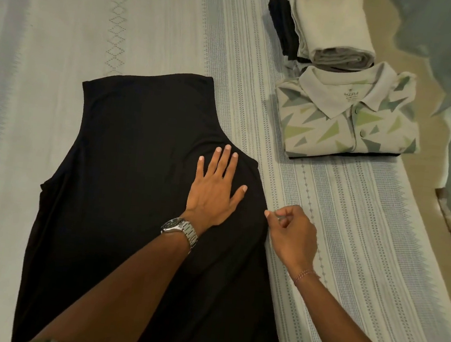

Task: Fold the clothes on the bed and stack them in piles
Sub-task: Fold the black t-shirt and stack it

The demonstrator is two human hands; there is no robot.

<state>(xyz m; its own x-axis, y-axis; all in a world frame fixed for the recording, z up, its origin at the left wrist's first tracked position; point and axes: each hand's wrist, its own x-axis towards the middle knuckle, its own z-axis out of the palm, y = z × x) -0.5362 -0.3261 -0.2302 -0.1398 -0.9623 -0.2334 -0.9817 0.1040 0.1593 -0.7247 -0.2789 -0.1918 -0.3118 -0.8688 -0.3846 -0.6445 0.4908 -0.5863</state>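
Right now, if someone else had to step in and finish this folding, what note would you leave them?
Left hand: flat, fingers spread, pressing on the black garment.
Right hand: fingers curled at the garment's right edge; a grip on the fabric can't be confirmed.
The garment lies spread on the bed, not yet folded.
Done: patterned polo shirt folded at right; behind it, a pile of cream, grey and dark folded clothes.
Left: fold the black garment and stack it.

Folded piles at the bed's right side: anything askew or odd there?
Nothing stands out. The patterned green-and-cream polo shirt lies neatly folded on the striped bedsheet, and the cream and dark folded stack behind it looks tidy.
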